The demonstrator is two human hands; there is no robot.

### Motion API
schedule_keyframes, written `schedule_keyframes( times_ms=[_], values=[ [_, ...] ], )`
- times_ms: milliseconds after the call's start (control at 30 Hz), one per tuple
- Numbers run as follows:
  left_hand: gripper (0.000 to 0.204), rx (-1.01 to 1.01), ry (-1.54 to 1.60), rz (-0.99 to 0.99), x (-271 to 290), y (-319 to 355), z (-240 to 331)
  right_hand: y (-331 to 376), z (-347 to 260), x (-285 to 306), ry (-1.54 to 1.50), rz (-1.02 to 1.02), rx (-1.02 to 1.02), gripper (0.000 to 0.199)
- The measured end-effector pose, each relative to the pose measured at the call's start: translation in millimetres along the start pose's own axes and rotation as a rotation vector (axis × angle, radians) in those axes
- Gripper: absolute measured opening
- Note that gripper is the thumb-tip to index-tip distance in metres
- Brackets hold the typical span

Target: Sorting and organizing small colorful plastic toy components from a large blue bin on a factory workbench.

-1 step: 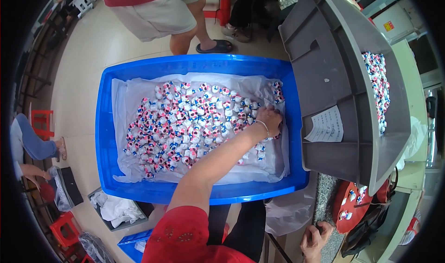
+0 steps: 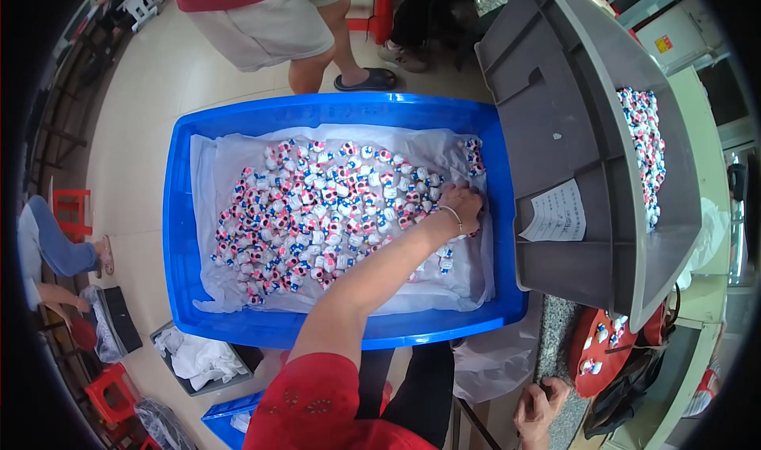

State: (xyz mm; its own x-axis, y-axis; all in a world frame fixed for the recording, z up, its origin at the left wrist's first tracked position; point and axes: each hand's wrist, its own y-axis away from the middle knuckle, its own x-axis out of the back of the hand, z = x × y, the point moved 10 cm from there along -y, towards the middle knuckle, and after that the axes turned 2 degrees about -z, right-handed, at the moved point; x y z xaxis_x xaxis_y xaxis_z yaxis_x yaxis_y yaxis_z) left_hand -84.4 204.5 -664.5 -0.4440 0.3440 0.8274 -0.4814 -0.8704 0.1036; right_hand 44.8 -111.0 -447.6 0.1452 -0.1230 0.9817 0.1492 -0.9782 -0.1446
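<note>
A blue plastic bin (image 2: 337, 341) lined with white sheeting (image 2: 456, 298) holds many small figurines (image 2: 317, 212) in white, pink and blue, spread in a loose layer. My left arm, in a red sleeve, reaches across the bin. At its right end my left hand (image 2: 462, 206), with a bracelet at the wrist, is lowered among the figurines. Its fingertips are hidden behind the back of the hand, so any hold is unseen. Down at the lower right, beside a speckled stone edge (image 2: 561, 355), my right hand (image 2: 541, 409) is loosely bent, fingers apart, with nothing visible in it.
A large grey crate (image 2: 575, 117) stands tilted against the bin's right side, with more figurines (image 2: 644, 157) beyond its wall. Below it lies a red tray (image 2: 590, 375) with a few figurines. A person (image 2: 261, 30) stands beyond the bin. A grey box (image 2: 202, 359) of white sheeting sits lower left.
</note>
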Motion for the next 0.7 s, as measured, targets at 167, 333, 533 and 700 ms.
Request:
schedule_keyframes(
  times_ms=[167, 333, 533, 700],
  values=[
    [0.03, 0.086, -0.028, -0.021, -6, -3, -4, -1, -1, -1, -0.041, 0.001, 0.001, 0.028],
    [0.031, 0.029, 0.024, -0.006, 13, 5, -3, -1, 1, 1, -0.038, -0.016, -0.02, 0.028],
    [0.018, -0.003, 0.248, 0.135, 40, 2, -21, -6, 7, 9, -0.037, -0.031, -0.006, 0.028],
    [0.03, -0.026, 0.218, 0.327, 41, -21, -9, -3, 11, 9, -0.037, -0.042, -0.016, 0.027]
  ],
)
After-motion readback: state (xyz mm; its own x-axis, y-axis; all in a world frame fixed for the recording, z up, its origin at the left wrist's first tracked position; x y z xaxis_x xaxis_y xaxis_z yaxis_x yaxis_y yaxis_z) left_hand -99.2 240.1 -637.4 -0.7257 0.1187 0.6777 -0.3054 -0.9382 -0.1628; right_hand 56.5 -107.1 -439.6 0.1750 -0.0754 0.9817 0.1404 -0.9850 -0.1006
